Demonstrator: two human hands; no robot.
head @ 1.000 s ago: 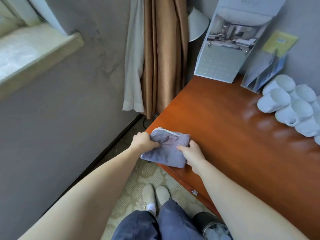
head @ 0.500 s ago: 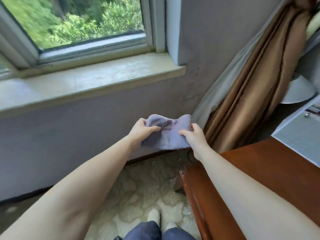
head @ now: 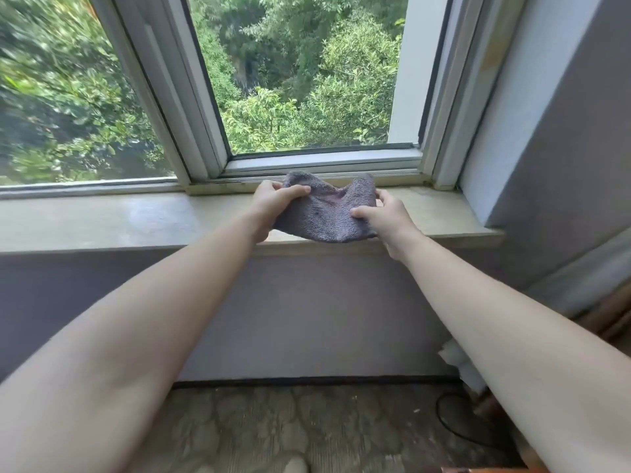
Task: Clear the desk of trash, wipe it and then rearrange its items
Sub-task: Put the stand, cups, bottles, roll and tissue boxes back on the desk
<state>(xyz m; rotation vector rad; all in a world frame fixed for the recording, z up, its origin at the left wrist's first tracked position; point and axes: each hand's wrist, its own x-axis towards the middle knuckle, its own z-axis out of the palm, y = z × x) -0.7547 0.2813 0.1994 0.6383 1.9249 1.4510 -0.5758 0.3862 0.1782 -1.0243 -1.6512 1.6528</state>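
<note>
A small grey-purple cloth [head: 326, 216] hangs stretched between both my hands, just above the stone window sill [head: 136, 220]. My left hand [head: 273, 204] pinches its left edge with thumb on top. My right hand [head: 384, 218] pinches its right edge. The cloth sags in the middle. Only a sliver of the brown desk [head: 485, 470] shows at the bottom right edge.
The window [head: 307, 80] stands open behind the sill, with green trees outside. A grey wall [head: 307, 312] runs below the sill. Patterned carpet [head: 290, 425] covers the floor, with a black cable [head: 454, 421] at the right. Curtain [head: 614, 312] hangs at the right edge.
I have turned from the desk to the window. Both hands carried the cloth off the desk corner and up to the sill. The desk and cups have left view.
</note>
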